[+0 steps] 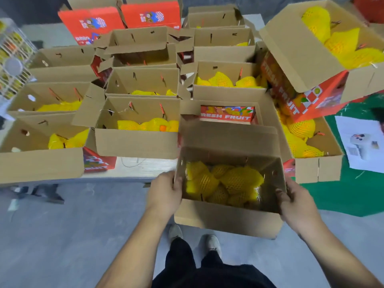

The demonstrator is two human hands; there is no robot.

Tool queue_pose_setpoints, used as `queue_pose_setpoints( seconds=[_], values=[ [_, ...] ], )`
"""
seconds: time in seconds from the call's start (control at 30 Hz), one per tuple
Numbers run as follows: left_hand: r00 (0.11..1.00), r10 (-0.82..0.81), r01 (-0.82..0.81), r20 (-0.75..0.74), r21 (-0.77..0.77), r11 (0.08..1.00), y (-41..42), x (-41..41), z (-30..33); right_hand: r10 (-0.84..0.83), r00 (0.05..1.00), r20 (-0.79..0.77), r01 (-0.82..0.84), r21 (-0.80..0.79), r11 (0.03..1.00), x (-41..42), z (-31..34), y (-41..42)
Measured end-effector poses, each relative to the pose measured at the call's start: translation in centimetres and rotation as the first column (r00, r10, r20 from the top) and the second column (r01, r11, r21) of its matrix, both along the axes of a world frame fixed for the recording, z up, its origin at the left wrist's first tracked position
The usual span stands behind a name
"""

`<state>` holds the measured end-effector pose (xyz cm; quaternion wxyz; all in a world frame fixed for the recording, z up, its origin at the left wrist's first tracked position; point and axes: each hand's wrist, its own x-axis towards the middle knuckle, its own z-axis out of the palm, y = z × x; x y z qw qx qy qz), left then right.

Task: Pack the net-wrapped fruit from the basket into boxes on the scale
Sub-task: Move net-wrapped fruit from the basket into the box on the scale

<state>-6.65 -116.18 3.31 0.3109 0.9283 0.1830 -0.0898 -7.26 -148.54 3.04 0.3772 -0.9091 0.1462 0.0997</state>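
Holding a filled box (228, 217) at lower centre of frame, both hands clamp its short ends: left hand (166, 192) w/ thumb hooked over the rim, right hand (295, 204) fingers wrapped round the far end. Net-wrapped fruit (226, 183) fills it, flaps up. Box hangs over bare floor, just short of the table (133, 169) edge. Risks, IMO: side-only grip w/ no support under the base, so a slip or sagging bottom dumps the load; the back flap could catch the neighbouring boxes (135, 138) when it's set down. No scale or basket in view.
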Motion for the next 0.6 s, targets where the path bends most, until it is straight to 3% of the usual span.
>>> queue_pose_setpoints(
  seconds=[0.33, 0.47, 0.6],
  values=[
    [0.995, 0.071, -0.06, 0.068, -0.142, 0.988, 7.0, -8.5, 6.6, 0.289, 0.95, -0.116, -0.288, 0.021, 0.957, -0.8, 10.7, 3.3],
    [0.97, 0.22, -0.192, 0.103, -0.228, 0.955, 12.8, -12.6, 8.5, 0.381, 0.911, -0.156, -0.387, -0.009, 0.922, -1.8, 12.4, 9.3],
    [0.888, 0.455, -0.396, 0.061, -0.396, 0.828, 20.1, -17.5, 8.6, 0.489, 0.862, -0.132, -0.497, -0.039, 0.867, -3.5, 13.7, 18.2]
  ],
)
